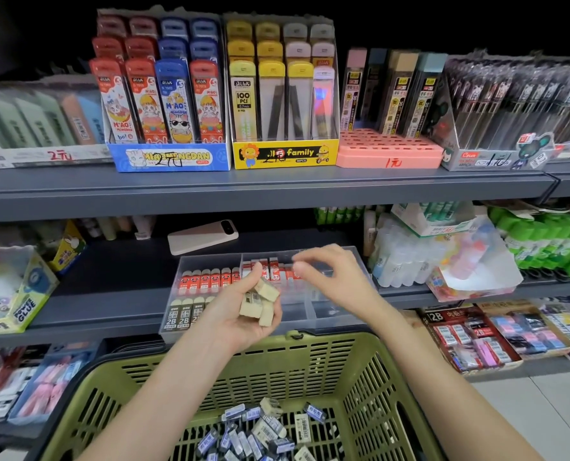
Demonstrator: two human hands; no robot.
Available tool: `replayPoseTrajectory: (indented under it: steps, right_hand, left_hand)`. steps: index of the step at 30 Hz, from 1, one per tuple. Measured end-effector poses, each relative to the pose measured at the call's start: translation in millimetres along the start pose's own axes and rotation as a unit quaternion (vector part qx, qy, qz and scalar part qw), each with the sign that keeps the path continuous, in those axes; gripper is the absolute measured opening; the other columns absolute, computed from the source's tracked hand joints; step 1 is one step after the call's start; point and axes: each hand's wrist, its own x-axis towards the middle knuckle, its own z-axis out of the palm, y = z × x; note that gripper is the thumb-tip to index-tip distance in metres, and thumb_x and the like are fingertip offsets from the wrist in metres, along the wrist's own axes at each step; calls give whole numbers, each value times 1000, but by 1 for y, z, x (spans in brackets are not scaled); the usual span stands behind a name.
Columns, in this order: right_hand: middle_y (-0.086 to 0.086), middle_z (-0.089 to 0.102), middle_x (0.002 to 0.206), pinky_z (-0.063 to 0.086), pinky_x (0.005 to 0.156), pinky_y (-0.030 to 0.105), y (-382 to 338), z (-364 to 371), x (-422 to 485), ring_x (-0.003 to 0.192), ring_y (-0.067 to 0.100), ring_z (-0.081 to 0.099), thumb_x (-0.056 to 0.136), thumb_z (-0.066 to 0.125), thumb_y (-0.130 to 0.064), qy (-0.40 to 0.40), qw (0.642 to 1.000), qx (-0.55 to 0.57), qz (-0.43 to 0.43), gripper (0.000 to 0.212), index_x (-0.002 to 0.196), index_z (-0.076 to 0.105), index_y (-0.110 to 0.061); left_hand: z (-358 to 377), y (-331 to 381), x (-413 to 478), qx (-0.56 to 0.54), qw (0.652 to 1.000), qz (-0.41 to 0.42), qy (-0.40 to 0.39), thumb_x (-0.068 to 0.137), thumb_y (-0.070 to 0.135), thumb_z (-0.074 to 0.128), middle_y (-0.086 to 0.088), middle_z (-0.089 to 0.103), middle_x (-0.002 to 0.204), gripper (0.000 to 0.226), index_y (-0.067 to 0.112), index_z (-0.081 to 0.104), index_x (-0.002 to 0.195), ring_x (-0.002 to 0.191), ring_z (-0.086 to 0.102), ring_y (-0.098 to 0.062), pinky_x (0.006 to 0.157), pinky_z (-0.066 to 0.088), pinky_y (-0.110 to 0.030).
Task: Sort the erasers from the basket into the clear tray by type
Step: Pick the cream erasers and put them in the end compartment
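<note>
My left hand [243,314] grips a small bunch of cream erasers [260,302] in front of the clear tray [353,314] on the middle shelf. My right hand [326,274] hovers over the tray's right side, fingers loosely curled with thumb and forefinger close together, nothing visibly held. Inside the tray, red-sleeved erasers [210,277] line the back left, red-and-white ones [273,266] the back middle, and black 2B erasers [183,316] the front left. The green basket [360,371] below holds several loose erasers [260,430].
A white phone [203,235] lies on the shelf behind the tray. Glue bottles [400,261] stand to the tray's right and a glue box [17,294] to the left. Pencil-lead displays fill the upper shelf. Eraser boxes [469,334] sit on the lower shelf.
</note>
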Motion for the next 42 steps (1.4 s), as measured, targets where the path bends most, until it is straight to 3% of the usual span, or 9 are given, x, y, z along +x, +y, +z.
replayPoseTrajectory:
  steps: [5,10,15,22,24,26,31,35,42]
  right_hand:
    - [-23,58,91,29,85,28,-44,10,-25,95,8,46,74,69,-52,-7,995,-68,-77,33,98,70,-29]
    - [-13,67,93,29,90,28,-41,8,-28,98,8,48,87,64,-31,9,999,24,-38,12,94,72,-25]
    - [-14,61,104,30,94,25,-37,9,-30,107,8,44,79,68,-41,-51,998,20,-22,28,105,67,-32]
    - [-22,65,98,40,87,20,-19,2,-28,97,-1,55,94,53,-29,6,996,90,6,19,105,67,-30]
    - [-19,68,98,47,85,24,-4,-7,-17,95,2,60,94,52,-25,55,992,102,42,20,106,68,-21]
    - [-4,70,102,48,86,38,19,-13,0,98,19,62,95,52,-26,76,993,-17,86,24,109,68,-16]
    - [4,69,111,39,94,37,54,0,34,114,32,50,95,48,-32,-33,952,-273,131,27,111,68,-26]
    - [0,62,126,35,99,35,59,15,47,123,26,47,96,45,-33,-150,945,-265,116,31,121,62,-27]
    - [6,59,129,38,100,34,64,21,41,120,27,51,98,36,-24,-163,952,-199,164,34,122,59,-19]
  left_hand:
    - [3,-2,1,15,999,29,-9,65,28,76,-7,65,62,32,6,60,83,46,62,-18,43,52,-27]
    - [-1,-2,0,34,999,16,-23,65,29,77,-10,66,69,36,5,61,86,52,62,-19,45,53,-29]
    - [-1,-7,3,54,998,27,-19,62,29,78,-8,64,64,36,6,63,85,54,59,-19,48,54,-28]
    - [-2,-9,3,85,996,26,12,69,35,76,-15,67,65,36,1,66,78,52,62,-22,46,54,-29]
    - [-4,-5,3,64,997,20,28,77,33,72,-16,67,66,34,-1,66,78,53,62,-24,46,54,-30]
    - [-6,0,2,27,999,14,30,85,25,67,-16,65,66,29,-3,63,83,58,60,-24,48,56,-32]
    - [-6,9,-2,17,999,30,15,80,-8,59,-22,59,90,17,-8,59,98,86,61,-32,58,58,-51]
    - [-8,11,-4,52,998,38,2,76,-14,59,-24,64,86,29,-12,59,105,78,66,-36,68,56,-58]
    - [-9,13,-5,58,997,55,0,62,-10,63,-28,68,97,48,-13,59,109,86,69,-41,71,54,-57]
